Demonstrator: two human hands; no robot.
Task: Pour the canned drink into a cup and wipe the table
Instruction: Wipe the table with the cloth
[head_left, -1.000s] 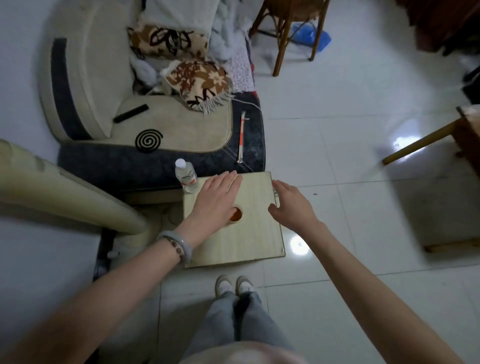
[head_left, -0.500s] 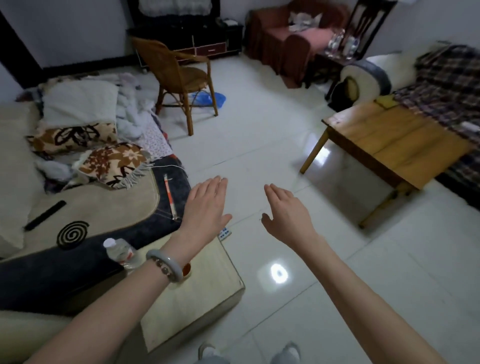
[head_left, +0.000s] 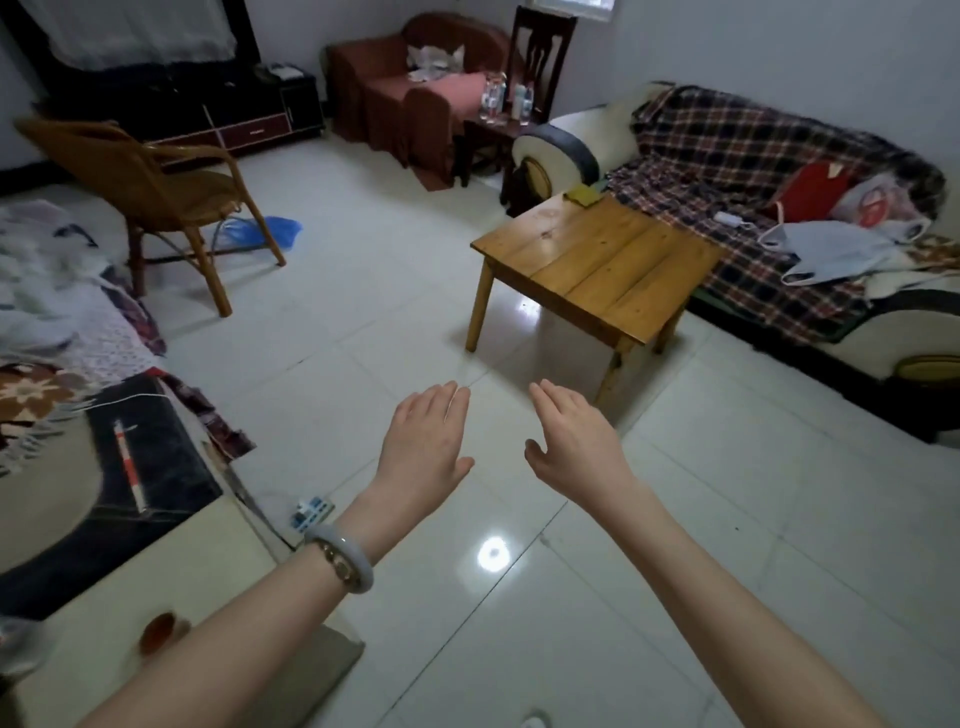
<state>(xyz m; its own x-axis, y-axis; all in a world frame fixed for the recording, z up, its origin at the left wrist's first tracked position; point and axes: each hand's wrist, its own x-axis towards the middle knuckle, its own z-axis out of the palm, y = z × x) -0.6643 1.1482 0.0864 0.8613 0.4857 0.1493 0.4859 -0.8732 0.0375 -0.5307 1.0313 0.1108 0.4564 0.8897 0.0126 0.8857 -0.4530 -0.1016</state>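
Observation:
My left hand (head_left: 426, 447) and my right hand (head_left: 574, 441) are held out flat in front of me over the tiled floor, palms down, fingers apart, holding nothing. A low wooden table (head_left: 597, 265) stands ahead and to the right, with a small yellow-green object (head_left: 584, 197) at its far corner. At the lower left, a small pale wooden stool top (head_left: 156, 597) shows a round orange-brown spot (head_left: 158, 629) beside my left forearm. No can or cup is recognisable in view.
A plaid-covered sofa (head_left: 753, 171) with bags lies right of the table. A rattan chair (head_left: 156, 192) stands at the left, a brown armchair (head_left: 405, 104) and a side table with bottles (head_left: 493, 104) at the back. A cushioned seat (head_left: 78, 467) is at my left.
The view has swung up and right from the small stool to the room and the wooden table. Both hands lifted off the stool and now hover over the floor.

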